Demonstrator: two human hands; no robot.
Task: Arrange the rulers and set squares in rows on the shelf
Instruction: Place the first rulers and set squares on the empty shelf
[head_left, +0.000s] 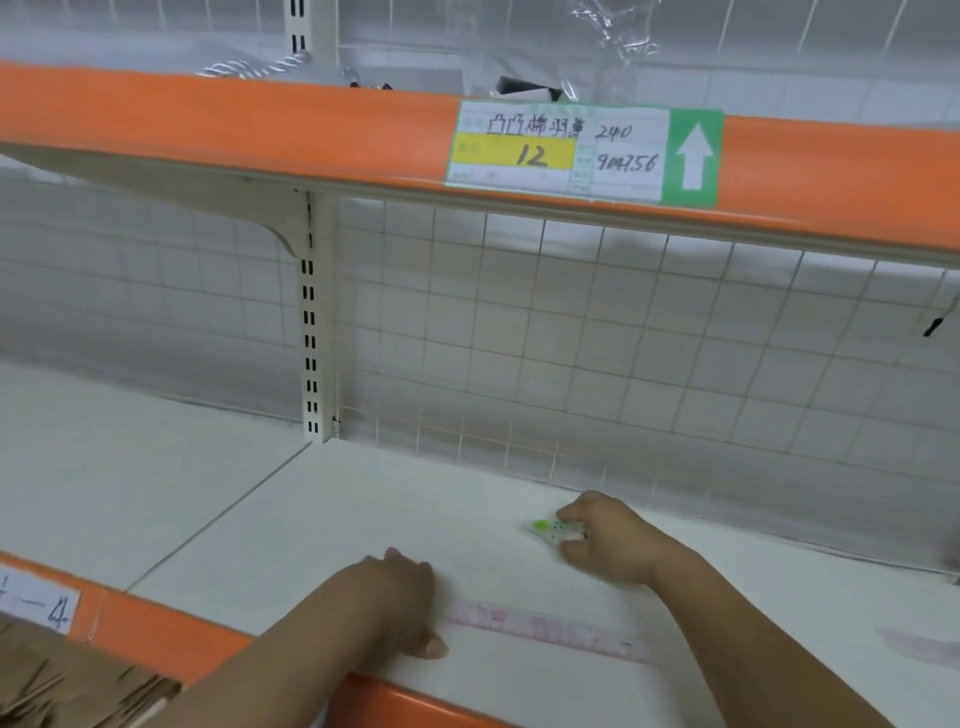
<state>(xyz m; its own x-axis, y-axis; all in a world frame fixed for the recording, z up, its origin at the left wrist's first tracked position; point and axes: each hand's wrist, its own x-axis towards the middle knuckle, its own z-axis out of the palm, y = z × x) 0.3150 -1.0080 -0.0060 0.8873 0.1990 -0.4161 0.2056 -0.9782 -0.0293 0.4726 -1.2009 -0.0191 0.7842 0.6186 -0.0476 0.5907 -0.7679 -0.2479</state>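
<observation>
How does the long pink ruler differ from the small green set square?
The long pink ruler is far longer than the small green and white set square. The ruler lies near the front, the set square farther back. The left hand rests on the ruler's end; the right hand pinches the set square. Both lie on the white shelf.

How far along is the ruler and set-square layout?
Early. Done: one long pink ruler lies flat near the front edge of the white shelf, the left hand resting on its end. In hand: the right hand grips a small green-marked clear piece behind it. Left: no full row shows yet.
</observation>
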